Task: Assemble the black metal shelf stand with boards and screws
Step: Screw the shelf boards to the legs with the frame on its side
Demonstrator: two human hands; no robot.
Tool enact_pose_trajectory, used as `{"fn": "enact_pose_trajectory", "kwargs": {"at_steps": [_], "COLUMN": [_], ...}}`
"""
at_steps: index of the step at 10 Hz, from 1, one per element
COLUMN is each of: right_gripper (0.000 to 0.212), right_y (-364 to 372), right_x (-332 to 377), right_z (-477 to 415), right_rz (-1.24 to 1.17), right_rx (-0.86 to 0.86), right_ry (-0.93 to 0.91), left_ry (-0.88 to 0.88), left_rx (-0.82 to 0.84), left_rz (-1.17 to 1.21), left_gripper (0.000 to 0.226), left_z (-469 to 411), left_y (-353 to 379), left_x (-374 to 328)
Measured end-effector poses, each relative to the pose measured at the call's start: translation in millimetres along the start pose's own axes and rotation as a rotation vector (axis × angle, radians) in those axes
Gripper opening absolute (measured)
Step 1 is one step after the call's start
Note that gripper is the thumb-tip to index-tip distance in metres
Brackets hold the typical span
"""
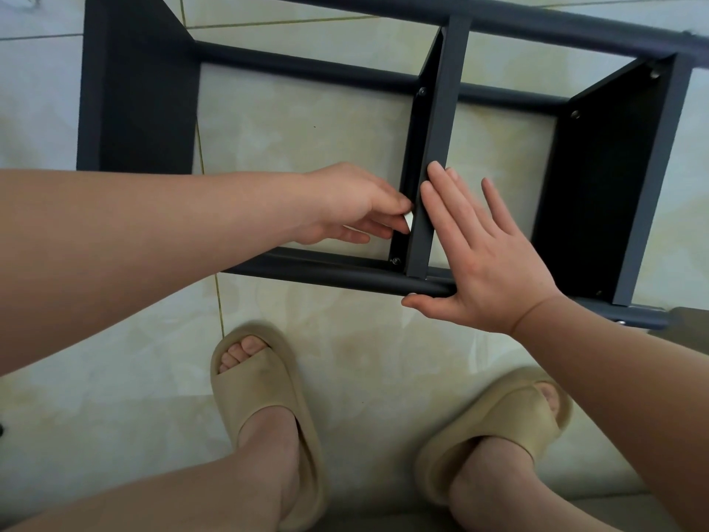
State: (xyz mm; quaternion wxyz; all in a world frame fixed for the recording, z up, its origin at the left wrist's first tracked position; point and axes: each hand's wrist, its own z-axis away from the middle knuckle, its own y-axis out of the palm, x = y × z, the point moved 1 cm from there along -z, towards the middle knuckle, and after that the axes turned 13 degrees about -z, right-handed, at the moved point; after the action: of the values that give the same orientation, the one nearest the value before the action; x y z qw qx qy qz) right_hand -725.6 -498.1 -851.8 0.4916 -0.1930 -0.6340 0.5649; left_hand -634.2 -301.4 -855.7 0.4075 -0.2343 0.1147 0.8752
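The black metal shelf stand point(330, 272) lies on its side on the tiled floor in front of me. Three dark boards cross between its tubes: a left board point(138, 97), a middle board point(441, 120) and a right board point(598, 178). My left hand point(353, 203) reaches in beside the middle board and pinches a small white piece point(408, 220) against it. My right hand point(475, 259) lies flat with straight fingers on the other face of the middle board, thumb resting on the near tube. A screw point(396, 260) sits at the board's lower corner.
Cream floor tiles point(299, 136) with thin grout lines lie under the frame. My two feet in beige slippers point(264, 412) stand just below the stand's near tube. More screws point(574, 114) show in the right board's corners.
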Motion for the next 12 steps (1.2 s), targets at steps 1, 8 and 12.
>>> {"fn": "enact_pose_trajectory", "kwargs": {"at_steps": [1,8,12], "right_gripper": [0.111,0.112,0.112], "right_y": [0.1,0.5,-0.2], "right_x": [-0.2,-1.2,0.1], "right_z": [0.4,0.0,-0.4], "right_rz": [0.001,-0.008,-0.018], "right_rx": [0.002,0.011,0.018], "right_ry": [-0.002,-0.005,-0.001], "left_ry": [0.019,0.003,0.019], "left_rx": [0.005,0.066,0.035], "left_rz": [-0.057,-0.025,-0.143], "left_gripper": [0.01,0.013,0.016], "left_z": [1.6,3.3,6.0], "left_y": [1.2,3.1,1.5], "left_x": [-0.2,4.2,5.9]}}
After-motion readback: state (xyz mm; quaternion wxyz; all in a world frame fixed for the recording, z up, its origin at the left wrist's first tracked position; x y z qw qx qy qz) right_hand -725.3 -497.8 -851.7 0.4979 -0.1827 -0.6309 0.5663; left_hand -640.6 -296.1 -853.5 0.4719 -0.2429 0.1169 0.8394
